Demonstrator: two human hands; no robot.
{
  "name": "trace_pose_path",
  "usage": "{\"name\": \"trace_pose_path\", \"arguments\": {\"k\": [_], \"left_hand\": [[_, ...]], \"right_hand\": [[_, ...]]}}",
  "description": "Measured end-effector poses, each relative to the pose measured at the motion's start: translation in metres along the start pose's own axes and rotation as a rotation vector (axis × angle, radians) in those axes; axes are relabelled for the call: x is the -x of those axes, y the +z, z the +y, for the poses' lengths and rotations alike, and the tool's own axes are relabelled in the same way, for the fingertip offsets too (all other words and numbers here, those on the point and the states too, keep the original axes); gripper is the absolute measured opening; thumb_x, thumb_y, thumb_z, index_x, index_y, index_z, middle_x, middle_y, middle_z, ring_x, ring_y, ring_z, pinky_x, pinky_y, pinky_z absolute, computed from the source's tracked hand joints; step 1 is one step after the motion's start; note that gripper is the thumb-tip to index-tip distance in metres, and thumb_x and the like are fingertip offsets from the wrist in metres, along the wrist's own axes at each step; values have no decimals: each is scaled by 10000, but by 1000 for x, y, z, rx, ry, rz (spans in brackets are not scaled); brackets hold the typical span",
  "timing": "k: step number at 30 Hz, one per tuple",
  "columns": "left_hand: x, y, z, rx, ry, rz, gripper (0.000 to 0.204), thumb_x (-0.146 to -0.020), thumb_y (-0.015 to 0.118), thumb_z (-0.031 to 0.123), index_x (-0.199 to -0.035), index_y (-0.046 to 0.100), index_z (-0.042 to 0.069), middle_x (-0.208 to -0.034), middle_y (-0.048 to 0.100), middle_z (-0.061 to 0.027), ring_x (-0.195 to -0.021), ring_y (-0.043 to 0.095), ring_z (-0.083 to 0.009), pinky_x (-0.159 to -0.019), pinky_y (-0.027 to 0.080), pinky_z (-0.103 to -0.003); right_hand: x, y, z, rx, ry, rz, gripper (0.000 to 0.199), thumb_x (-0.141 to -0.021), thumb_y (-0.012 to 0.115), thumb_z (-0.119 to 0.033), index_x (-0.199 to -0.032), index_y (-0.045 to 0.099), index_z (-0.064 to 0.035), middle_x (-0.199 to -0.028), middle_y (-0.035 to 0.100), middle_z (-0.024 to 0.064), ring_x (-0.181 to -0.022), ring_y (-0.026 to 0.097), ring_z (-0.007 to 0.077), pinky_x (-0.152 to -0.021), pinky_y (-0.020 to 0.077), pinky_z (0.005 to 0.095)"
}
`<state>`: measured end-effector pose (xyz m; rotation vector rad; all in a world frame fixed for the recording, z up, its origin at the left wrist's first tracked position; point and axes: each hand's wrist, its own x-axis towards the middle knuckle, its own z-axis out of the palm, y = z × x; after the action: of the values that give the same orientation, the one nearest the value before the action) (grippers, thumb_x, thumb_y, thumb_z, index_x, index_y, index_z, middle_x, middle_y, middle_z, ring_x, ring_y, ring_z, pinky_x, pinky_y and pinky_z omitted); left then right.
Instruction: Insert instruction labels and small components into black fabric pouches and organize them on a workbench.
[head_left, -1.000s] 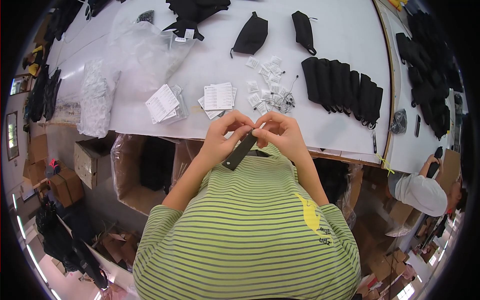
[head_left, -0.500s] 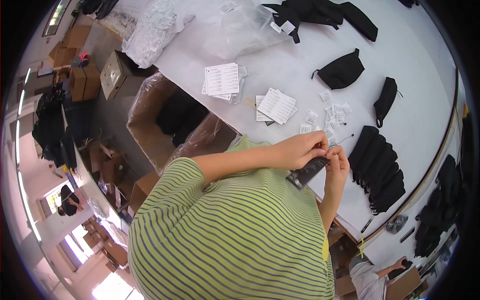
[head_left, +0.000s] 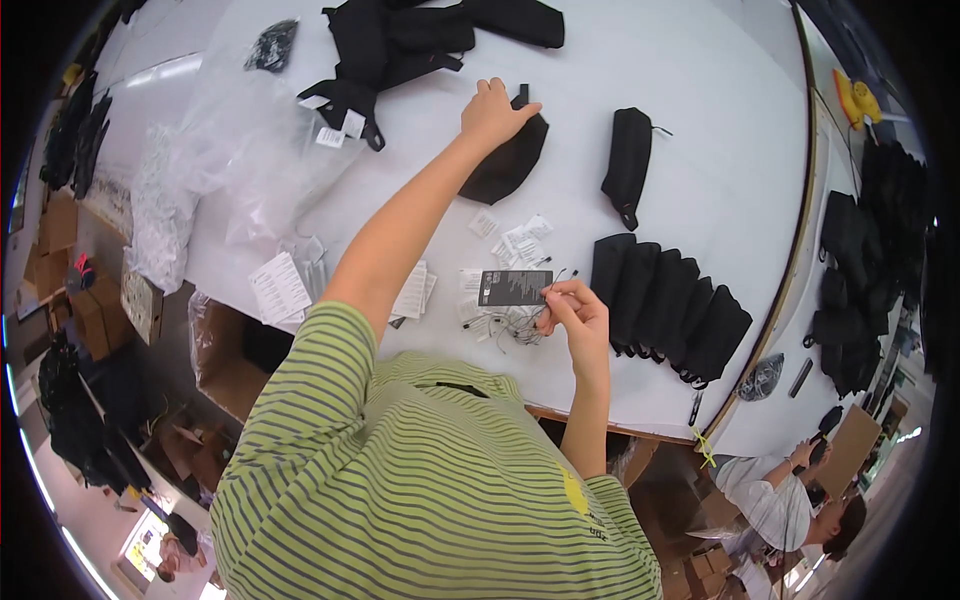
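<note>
My right hand (head_left: 578, 318) pinches the end of a black hang tag (head_left: 515, 288) with pale print, held above a tangle of thin dark strings (head_left: 515, 328). Farther away, my left hand (head_left: 492, 118) is over a black fabric pouch (head_left: 510, 168) with a loop strap. Its thumb stretches to the right, apart from the other fingers, and it partly covers the pouch's upper end; I cannot tell how firmly it touches the cloth. Small white labels (head_left: 525, 238) lie between the pouch and the tag.
A row of black pouches (head_left: 665, 300) lies to the right, with another pouch (head_left: 628, 165) beyond. Printed white cards (head_left: 279, 288) and clear plastic bags (head_left: 250, 160) are on the left. More black items (head_left: 400, 45) lie at the back. A co-worker (head_left: 775, 490) is at lower right.
Both hands were together on the hang tag. My left hand has let go and reached far over the table to the pouch; my right hand keeps the tag. The view has turned.
</note>
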<state>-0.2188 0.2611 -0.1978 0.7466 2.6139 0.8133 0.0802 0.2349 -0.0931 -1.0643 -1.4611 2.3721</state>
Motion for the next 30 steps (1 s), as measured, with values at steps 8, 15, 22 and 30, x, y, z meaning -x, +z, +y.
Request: {"name": "trace_pose_path", "arguments": {"k": [8, 15, 22, 30], "left_hand": [[15, 19, 40, 335, 281, -283, 187, -711, 634, 161, -821, 564, 28, -836, 616, -171, -803, 609, -299, -694, 481, -374], [227, -88, 7, 413, 537, -425, 210, -719, 661, 7, -906, 569, 37, -837, 613, -96, -854, 612, -247, -752, 481, -338], [314, -119, -45, 306, 218, 77, 123, -676, 745, 116, -740, 658, 58, -640, 471, -7, -640, 395, -163, -569, 318, -288], [349, -131, -67, 663, 107, 81, 122, -763, 683, 49, -884, 699, 43, -711, 532, 7, -652, 434, -88, -601, 359, -227]], "right_hand": [[39, -18, 2, -29, -4, 152, 110, -890, 599, -80, -922, 606, 25, -632, 615, 78, -507, 560, 102, -468, 421, 206], [50, 18, 24, 124, -45, 247, 123, -861, 638, -135, -913, 634, -24, -602, 602, 37, -478, 528, 71, -448, 400, 206], [61, 85, 39, 737, -410, 72, 98, -830, 665, -156, -893, 668, -81, -517, 533, 28, -441, 487, 93, -440, 369, 254], [83, 113, 53, 860, -616, 46, 88, -828, 661, -171, -874, 676, -98, -517, 512, 32, -468, 488, 109, -459, 366, 270]]}}
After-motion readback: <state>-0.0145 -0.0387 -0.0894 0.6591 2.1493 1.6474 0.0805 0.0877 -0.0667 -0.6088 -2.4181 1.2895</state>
